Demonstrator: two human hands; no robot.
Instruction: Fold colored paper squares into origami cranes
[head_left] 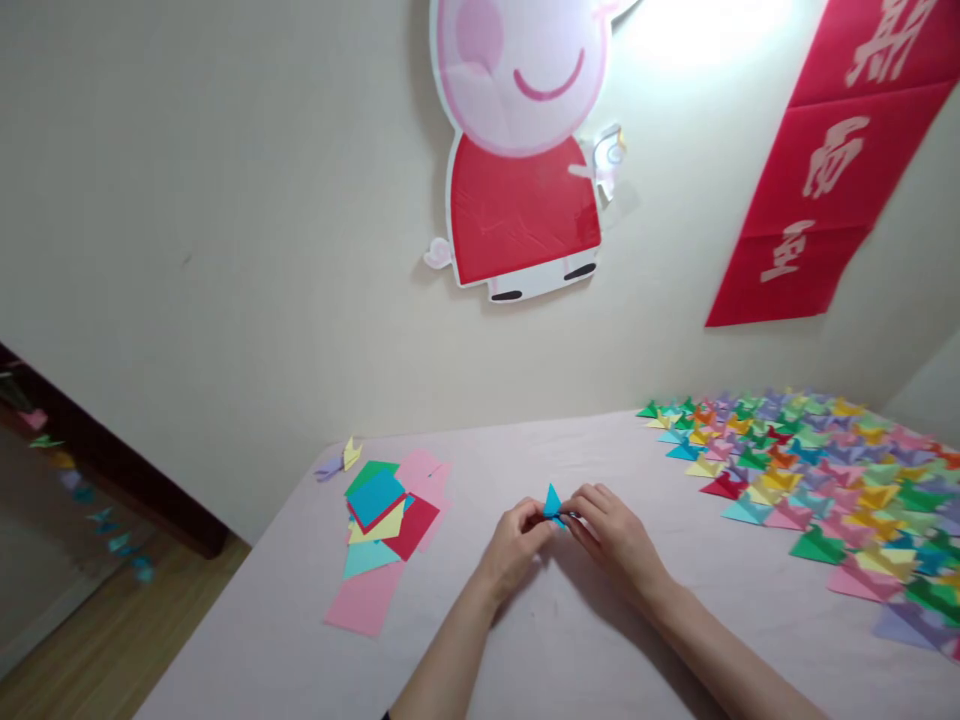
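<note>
Between my two hands, just above the table's middle, is a small piece of folded blue paper with one pointed tip standing up. My left hand pinches its left side between thumb and fingers. From the right, my right hand closes its fingertips on the paper's other edge. The fingers hide the lower part of the folds. To the left of my hands lies a loose pile of coloured paper squares in blue, green, red, yellow and pink.
Rows of folded paper birds in many colours cover the table's right side. Two more, a yellow bird and a purple one, sit at the far left corner. A pig cutout and a red banner hang on the wall behind.
</note>
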